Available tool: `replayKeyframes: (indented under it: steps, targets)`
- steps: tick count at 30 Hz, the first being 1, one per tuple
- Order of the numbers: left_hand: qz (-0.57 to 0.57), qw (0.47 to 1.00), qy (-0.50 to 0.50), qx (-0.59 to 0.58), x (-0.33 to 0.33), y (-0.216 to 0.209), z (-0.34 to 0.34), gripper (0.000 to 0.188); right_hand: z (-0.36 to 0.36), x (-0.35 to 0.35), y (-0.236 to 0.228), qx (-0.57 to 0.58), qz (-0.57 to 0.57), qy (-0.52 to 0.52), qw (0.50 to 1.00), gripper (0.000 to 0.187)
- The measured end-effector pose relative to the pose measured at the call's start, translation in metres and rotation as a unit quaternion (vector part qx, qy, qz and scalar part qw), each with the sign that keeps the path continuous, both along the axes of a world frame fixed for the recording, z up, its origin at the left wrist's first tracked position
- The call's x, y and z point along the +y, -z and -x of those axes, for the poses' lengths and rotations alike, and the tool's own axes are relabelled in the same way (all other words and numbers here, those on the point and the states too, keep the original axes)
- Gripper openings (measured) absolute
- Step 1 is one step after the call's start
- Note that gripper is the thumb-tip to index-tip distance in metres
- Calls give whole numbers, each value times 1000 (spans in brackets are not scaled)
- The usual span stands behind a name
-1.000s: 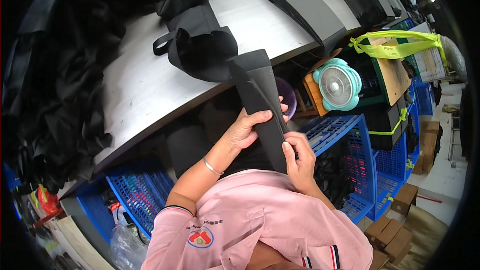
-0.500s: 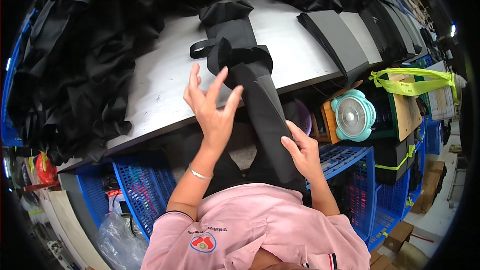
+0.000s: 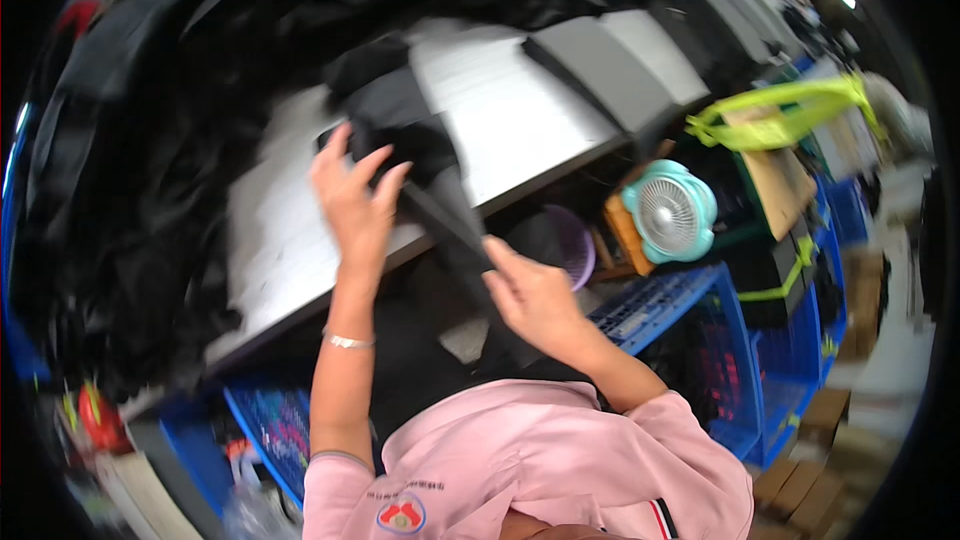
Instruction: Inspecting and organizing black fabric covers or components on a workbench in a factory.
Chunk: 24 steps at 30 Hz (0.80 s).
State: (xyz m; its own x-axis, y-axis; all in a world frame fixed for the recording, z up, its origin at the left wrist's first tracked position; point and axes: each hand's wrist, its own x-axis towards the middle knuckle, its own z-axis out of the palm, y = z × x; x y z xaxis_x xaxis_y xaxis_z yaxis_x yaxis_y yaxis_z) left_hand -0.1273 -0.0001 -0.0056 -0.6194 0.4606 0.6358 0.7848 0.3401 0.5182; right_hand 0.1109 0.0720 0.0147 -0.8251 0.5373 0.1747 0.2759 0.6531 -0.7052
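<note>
A long black fabric piece (image 3: 460,195) runs from the white table toward my lap, its far end bunched into folds. My right hand (image 3: 535,300) pinches its right edge between thumb and fingers, just past the table's front edge. Over its left side my left hand (image 3: 352,202) is spread, fingers apart and pointing away from me. Blur hides whether those fingertips touch the cloth. The lower end of the piece merges with dark clothing below, so its outline there is unclear.
Heaped black fabric (image 3: 130,210) covers the white table's (image 3: 285,230) left and far sides. Flat grey-and-black stacks (image 3: 605,70) lie at right. Beyond the front edge are a turquoise fan (image 3: 672,210), purple basket (image 3: 572,245), blue crates (image 3: 690,310) and a yellow-green strap (image 3: 790,110).
The whole view has swung and blurred. Both hands have moved left and the right one farther up the fabric's edge, drawing the piece away from my lap.
</note>
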Motion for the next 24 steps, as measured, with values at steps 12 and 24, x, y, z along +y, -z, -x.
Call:
replayKeyframes:
  steps: [12,24]
  targets:
    - [121,991,29,42,-16,4,32,22,12,0,19,-67,-76,5,995,46]
    - [87,979,171,65,-4,-18,-7,72,25,7,5,-93,-149,-27,984,59]
